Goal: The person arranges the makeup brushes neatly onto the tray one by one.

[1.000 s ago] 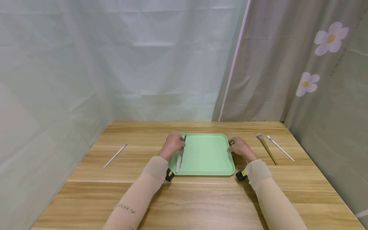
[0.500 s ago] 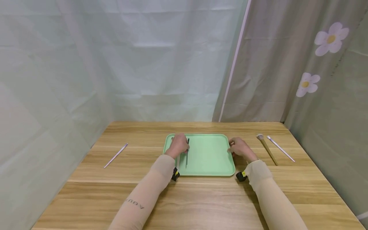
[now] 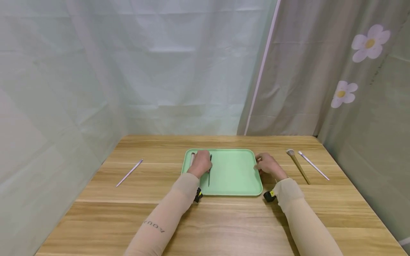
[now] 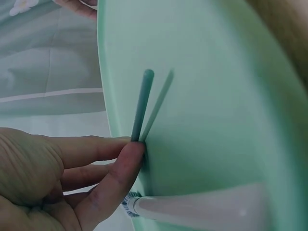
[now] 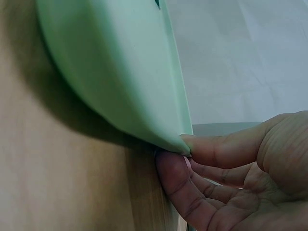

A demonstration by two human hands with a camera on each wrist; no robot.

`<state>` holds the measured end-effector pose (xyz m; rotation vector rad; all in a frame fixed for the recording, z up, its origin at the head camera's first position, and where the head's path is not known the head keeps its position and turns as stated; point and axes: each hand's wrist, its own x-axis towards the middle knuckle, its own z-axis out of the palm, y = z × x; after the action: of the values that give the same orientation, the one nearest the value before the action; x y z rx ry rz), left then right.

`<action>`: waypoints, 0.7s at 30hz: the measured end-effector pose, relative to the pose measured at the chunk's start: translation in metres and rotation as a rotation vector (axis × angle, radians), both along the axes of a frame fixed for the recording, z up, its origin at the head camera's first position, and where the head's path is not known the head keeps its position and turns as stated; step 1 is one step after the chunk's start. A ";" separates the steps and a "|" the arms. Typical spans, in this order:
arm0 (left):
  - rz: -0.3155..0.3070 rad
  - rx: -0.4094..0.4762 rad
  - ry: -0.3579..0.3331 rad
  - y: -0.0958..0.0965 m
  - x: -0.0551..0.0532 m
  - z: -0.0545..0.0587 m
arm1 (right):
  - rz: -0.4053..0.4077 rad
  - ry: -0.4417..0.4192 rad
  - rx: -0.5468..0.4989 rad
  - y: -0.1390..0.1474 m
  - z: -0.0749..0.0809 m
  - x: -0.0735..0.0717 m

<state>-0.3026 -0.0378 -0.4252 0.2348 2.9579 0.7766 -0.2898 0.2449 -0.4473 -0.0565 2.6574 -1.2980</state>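
My left hand (image 3: 201,163) is over the left part of a pale green tray (image 3: 235,177). Between thumb and forefinger it pinches a thin dark stick (image 4: 143,103) with a rounded end; a shadow of it falls on the tray floor. What the stick's other end looks like is hidden by the fingers. Beside that hand, inside the tray, lies a white-handled brush (image 4: 202,207), partly covered by the hand in the head view. My right hand (image 3: 268,165) grips the tray's right rim, thumb on top and fingers underneath, as the right wrist view shows.
On the wooden table (image 3: 224,224), a slim white stick (image 3: 129,173) lies to the left. To the right are a makeup brush with a tan handle (image 3: 298,166) and a thin white brush (image 3: 313,165). Curtains (image 3: 179,71) hang behind and at both sides.
My left hand has shifted a little to the right with the dark stick, baring the tray's left rim and the top of the white-handled brush. The right hand stays on the rim.
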 end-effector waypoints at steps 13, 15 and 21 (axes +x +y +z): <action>0.000 0.030 -0.006 -0.001 -0.002 -0.003 | -0.010 0.002 0.008 -0.001 0.001 -0.001; 0.004 0.030 -0.011 -0.001 -0.002 -0.003 | -0.011 0.002 0.008 -0.001 0.001 -0.001; 0.017 0.027 -0.023 0.000 -0.001 -0.001 | -0.012 0.005 0.010 -0.001 0.001 -0.001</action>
<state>-0.3038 -0.0381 -0.4267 0.2009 2.9333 0.8168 -0.2903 0.2438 -0.4465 -0.0420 2.6722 -1.2899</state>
